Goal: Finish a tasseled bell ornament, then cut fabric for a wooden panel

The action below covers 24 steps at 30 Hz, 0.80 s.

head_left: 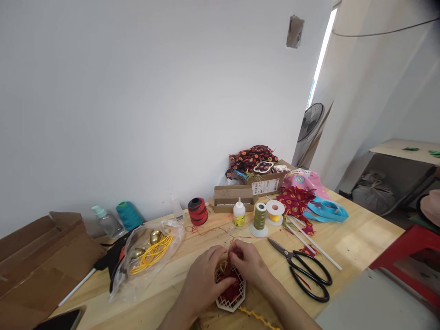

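Observation:
Near the front of the table I see a white lattice frame (231,306), long and eight-sided, with red patterned cloth (235,290) inside it. My left hand (205,280) grips its left side, the thumb lying across the cloth. At the upper end, the fingers of my right hand (248,262) are pinched together; what is between them is too small and covered to make out. A small gold-coloured piece (223,266) shows between the two hands. From the frame's lower end a yellow braided cord (256,315) trails to the right.
Black-handled scissors (298,268) lie right of my hands, beside white sticks (318,247). Behind stand a glue bottle (239,214), green thread (260,216), a yellow spool (275,212) and red cord (197,211). Left are a plastic bag (147,256) and a cardboard box (44,270).

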{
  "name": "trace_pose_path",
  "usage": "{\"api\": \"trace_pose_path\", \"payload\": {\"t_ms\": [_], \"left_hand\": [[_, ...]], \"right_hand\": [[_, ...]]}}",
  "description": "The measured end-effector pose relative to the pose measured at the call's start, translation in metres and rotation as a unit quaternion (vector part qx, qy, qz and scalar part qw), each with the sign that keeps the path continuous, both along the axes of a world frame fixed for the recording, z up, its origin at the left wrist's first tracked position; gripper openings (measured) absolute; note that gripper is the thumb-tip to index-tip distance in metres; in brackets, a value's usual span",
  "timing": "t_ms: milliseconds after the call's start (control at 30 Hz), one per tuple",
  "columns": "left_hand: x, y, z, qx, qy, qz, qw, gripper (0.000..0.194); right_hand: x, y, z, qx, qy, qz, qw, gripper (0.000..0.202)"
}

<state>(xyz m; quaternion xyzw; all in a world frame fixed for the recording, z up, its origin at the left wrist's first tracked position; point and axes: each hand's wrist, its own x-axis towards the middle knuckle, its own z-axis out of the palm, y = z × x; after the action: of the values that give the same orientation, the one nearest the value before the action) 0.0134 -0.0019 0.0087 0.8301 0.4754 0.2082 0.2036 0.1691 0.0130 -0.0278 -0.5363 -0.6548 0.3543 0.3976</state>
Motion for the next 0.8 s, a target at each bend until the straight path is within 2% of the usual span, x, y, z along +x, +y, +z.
{"api": "trace_pose_path", "payload": {"t_ms": [100,167,333,633,800], "left_hand": [[0.005,0.001,-0.002,-0.005,-0.013,0.022,1.0,0.028],[0.002,0.002,-0.004,-0.014,-0.016,0.042,0.999,0.023],[-0.009,0.007,-0.007,-0.056,-0.02,0.082,0.995,0.021],[-0.009,0.008,-0.006,-0.096,-0.014,0.085,0.992,0.025],[-0.008,0.005,0.001,-0.115,-0.031,0.087,0.989,0.027]], "right_hand": [[0.001,-0.001,-0.002,-0.002,0.009,-0.003,1.0,0.013],[0.003,-0.001,-0.002,-0.005,0.015,-0.006,1.0,0.014],[0.005,-0.004,0.0,-0.009,0.018,-0.006,1.0,0.015],[0.005,-0.009,0.005,0.01,-0.003,0.025,1.0,0.013],[0.008,-0.01,0.006,0.016,-0.012,0.036,0.999,0.013]]}}
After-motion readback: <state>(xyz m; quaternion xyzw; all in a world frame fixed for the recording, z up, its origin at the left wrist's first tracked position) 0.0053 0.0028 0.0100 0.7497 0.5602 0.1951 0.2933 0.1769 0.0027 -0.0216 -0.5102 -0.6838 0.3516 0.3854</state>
